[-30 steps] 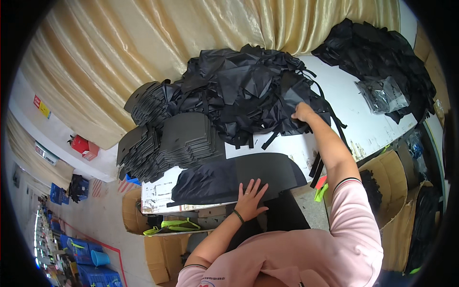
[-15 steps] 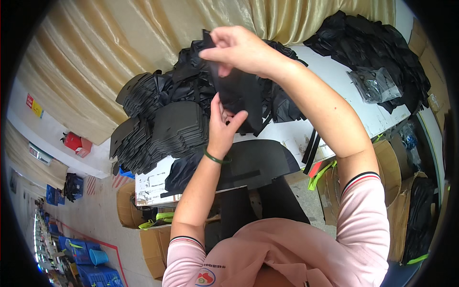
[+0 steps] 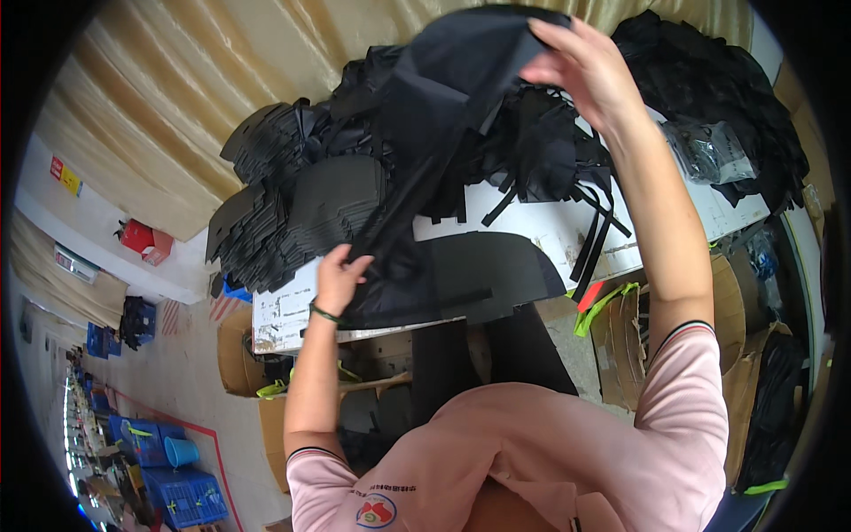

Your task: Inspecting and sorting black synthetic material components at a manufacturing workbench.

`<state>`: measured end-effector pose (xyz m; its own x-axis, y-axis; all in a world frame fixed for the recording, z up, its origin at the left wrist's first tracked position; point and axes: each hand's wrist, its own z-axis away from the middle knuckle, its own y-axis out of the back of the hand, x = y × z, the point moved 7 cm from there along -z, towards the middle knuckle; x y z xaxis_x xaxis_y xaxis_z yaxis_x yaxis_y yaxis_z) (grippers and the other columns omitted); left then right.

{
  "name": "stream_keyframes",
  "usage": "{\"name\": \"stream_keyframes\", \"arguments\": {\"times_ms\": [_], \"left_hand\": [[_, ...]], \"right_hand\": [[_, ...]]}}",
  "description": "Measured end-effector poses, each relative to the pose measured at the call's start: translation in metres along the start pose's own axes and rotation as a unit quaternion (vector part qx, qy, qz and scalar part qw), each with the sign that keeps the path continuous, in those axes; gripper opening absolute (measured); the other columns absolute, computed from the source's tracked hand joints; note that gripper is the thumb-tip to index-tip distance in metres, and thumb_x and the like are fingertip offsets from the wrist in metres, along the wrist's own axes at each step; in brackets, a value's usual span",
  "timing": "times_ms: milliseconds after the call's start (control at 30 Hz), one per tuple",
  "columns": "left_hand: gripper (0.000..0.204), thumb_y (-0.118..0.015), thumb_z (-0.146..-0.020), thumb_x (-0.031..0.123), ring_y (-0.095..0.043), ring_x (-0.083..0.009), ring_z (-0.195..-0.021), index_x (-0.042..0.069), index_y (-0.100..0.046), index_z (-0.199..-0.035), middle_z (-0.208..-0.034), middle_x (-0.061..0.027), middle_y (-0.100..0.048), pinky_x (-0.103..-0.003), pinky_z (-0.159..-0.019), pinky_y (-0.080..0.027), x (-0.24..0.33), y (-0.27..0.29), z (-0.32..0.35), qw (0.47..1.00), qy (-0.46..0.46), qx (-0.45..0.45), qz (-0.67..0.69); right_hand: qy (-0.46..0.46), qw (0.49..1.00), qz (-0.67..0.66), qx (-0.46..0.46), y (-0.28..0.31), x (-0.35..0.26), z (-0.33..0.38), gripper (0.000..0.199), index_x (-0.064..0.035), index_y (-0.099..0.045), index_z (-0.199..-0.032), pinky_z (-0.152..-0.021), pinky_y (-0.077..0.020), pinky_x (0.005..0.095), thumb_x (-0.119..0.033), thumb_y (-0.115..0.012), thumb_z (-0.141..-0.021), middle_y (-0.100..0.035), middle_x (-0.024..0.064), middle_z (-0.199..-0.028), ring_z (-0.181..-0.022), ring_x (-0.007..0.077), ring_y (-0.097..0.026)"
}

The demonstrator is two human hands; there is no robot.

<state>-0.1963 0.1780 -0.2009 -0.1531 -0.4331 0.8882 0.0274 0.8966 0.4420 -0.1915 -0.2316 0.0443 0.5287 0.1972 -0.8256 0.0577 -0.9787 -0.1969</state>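
Observation:
A wide piece of thin black fabric [image 3: 430, 111] is stretched slantwise between my hands, over the white table. High on the right, my right hand [image 3: 589, 75] pinches its upper edge between thumb and fingers. Down at the front left, my left hand [image 3: 339, 282] is closed on its lower edge; a green bangle circles that wrist. Beneath the fabric's lower part lies a dark, flat panel with a rounded corner [image 3: 505, 266], along the table's near edge. A narrow black strip [image 3: 443, 309] lies across the panel's front.
Stacks of dark shaped panels [image 3: 337, 199] stand on the table's left. Black strapped pieces [image 3: 545, 160] lie behind the panel. A large black heap [image 3: 709, 97] and a clear plastic bag [image 3: 709, 151] are at the right. Cardboard boxes [image 3: 616, 337] stand below the white table [image 3: 284, 310].
The black fabric, bunched between my hands before, is now spread out. My right hand has moved up and right, my left hand down and left toward the table's near edge.

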Motion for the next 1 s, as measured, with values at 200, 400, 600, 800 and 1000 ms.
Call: {"name": "stream_keyframes", "arguments": {"times_ms": [200, 400, 600, 800, 1000], "left_hand": [[0.014, -0.072, -0.078, 0.005, -0.058, -0.0161, -0.061, 0.004, -0.066, -0.091, -0.077, -0.0075, -0.064, -0.03, -0.058, -0.047, -0.028, 0.109, 0.037, 0.954, -0.062, 0.188, -0.223], [0.016, -0.067, -0.075, 0.0, -0.063, -0.0338, -0.084, 0.007, -0.066, -0.089, -0.089, -0.0128, -0.065, -0.038, -0.075, -0.05, -0.07, 0.093, 0.067, 0.92, -0.075, 0.176, -0.343], [0.018, -0.064, -0.076, -0.004, -0.063, -0.0299, -0.075, 0.004, -0.066, -0.092, -0.085, -0.0131, -0.064, -0.035, -0.07, -0.05, -0.105, 0.063, 0.081, 0.924, -0.045, 0.117, -0.36], [0.02, -0.063, -0.078, 0.0, -0.064, -0.0352, -0.092, 0.003, -0.067, -0.098, -0.099, -0.0164, -0.066, -0.038, -0.081, -0.05, -0.106, 0.064, 0.084, 0.936, -0.028, 0.08, -0.343], [0.018, -0.061, -0.085, 0.004, -0.064, -0.034, -0.1, 0.003, -0.068, -0.102, -0.107, -0.0172, -0.067, -0.037, -0.088, -0.05, -0.114, 0.094, 0.09, 0.937, -0.018, 0.119, -0.327]], "right_hand": [[-0.267, 0.954, -0.054, 0.123, 0.068, 0.126, 0.123, 0.025, 0.0021, -0.052, -0.104, -0.06, -0.0594, 0.0284, -0.014, -0.064, -0.09, -0.067, 0.0136, -0.081, -0.065, 0.0198, -0.069], [-0.45, 0.882, 0.015, 0.14, 0.084, 0.232, 0.26, 0.02, -0.0001, -0.057, -0.098, -0.05, -0.056, 0.0254, -0.015, -0.066, -0.089, -0.066, 0.0117, -0.076, -0.056, 0.0157, -0.066], [-0.51, 0.825, 0.239, 0.043, 0.091, 0.233, 0.298, 0.02, -0.0021, -0.059, -0.092, -0.046, -0.0508, 0.029, -0.019, -0.068, -0.088, -0.065, 0.009, -0.079, -0.057, 0.0172, -0.065], [-0.034, 0.807, 0.558, -0.189, -0.012, 0.166, 0.248, 0.055, -0.0076, -0.054, -0.124, -0.096, -0.0459, 0.0415, -0.03, -0.074, -0.077, -0.055, 0.0118, -0.126, -0.116, 0.0333, -0.053], [-0.051, 0.718, 0.52, -0.459, -0.065, 0.223, 0.294, 0.088, -0.0171, -0.036, -0.146, -0.116, -0.0131, 0.0534, -0.042, -0.076, -0.072, -0.025, 0.0107, -0.154, -0.144, 0.0312, -0.018]]}}
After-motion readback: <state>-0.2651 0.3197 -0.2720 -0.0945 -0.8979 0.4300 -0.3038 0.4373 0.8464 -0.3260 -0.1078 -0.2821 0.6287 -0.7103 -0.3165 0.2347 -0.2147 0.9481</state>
